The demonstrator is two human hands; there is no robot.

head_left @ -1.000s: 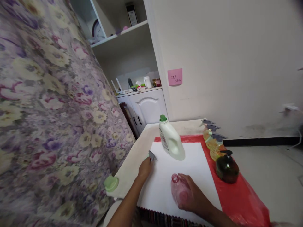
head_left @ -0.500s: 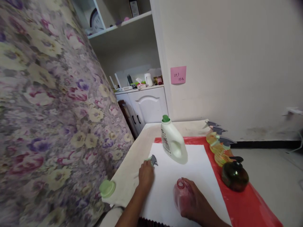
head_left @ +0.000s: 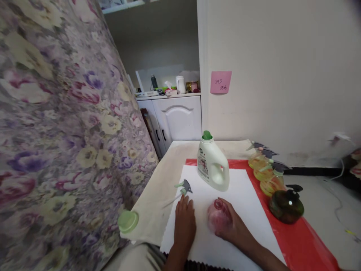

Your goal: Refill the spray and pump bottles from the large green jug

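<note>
My right hand (head_left: 235,224) is wrapped round a pink see-through bottle (head_left: 218,218) with an open neck, which stands upright on a white sheet (head_left: 239,192). On the same sheet my left hand (head_left: 185,222) lies flat, palm down, fingers stretched forward and holding nothing. Just beyond its fingertips lies a spray trigger head (head_left: 185,187), grey and green, its thin tube pointing left. Behind both hands stands a large pale green detergent jug (head_left: 213,163). Its cap is off and a green spout shows in its mouth.
A green cap (head_left: 128,221) sits at the table's left corner. Along the right, on red plastic (head_left: 299,241), stand several yellow spray bottles (head_left: 270,182) and a dark round bottle (head_left: 286,206). A floral curtain (head_left: 70,131) hangs at left; a wall rises behind the table.
My left hand has let go of the spray trigger head and moved back toward me, onto the sheet. My right hand still holds the pink bottle. The view has shifted slightly.
</note>
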